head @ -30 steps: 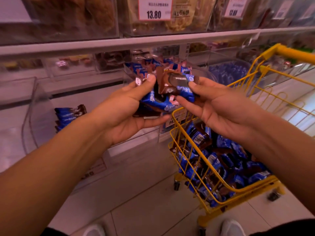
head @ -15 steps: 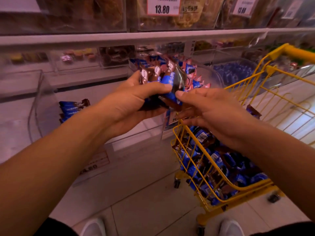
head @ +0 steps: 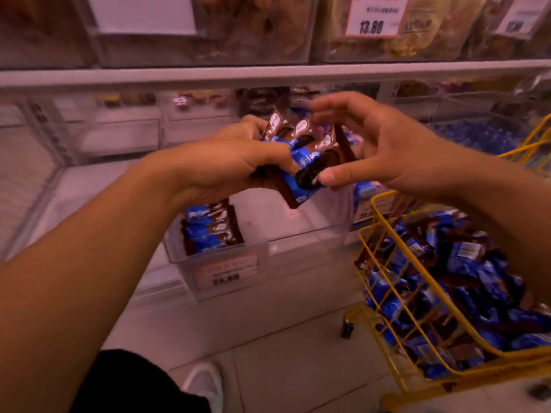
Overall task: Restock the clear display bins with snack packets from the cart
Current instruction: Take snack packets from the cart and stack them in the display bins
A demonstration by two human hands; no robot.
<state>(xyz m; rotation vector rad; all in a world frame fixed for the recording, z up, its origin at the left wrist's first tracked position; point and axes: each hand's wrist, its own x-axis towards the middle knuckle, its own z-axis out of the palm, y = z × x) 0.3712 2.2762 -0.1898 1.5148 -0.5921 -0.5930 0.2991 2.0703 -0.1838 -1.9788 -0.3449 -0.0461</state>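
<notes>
Progress: early stage, by my judgement. The clear bin point(head: 298, 234) directly below my hands holds only one short stack of packets point(head: 210, 231) at its 9 o'clock side; the remainder of its floor shows bare. The yellow cart point(head: 384, 257), at 4 o'clock from my hands, is still heaped with blue and brown packets point(head: 465, 281). Most of the restocking is therefore left.

In hand: my left hand point(head: 226, 162) has its fingers curled tight round a bundle of packets point(head: 301, 153), held upright above the bin. My right hand point(head: 384, 150) sits at 3 o'clock of the bundle, thumb touching its lower end, the other fingers spread apart and arched over the top, gripping nothing. Motion blur hides the fingertips.

Change noted: half a second ago the bundle was held left of the cart's corner with the bin well off at 9 o'clock; now the bin lies straight beneath it. The right hand's fingers, then lying together against the bundle, have opened.
</notes>
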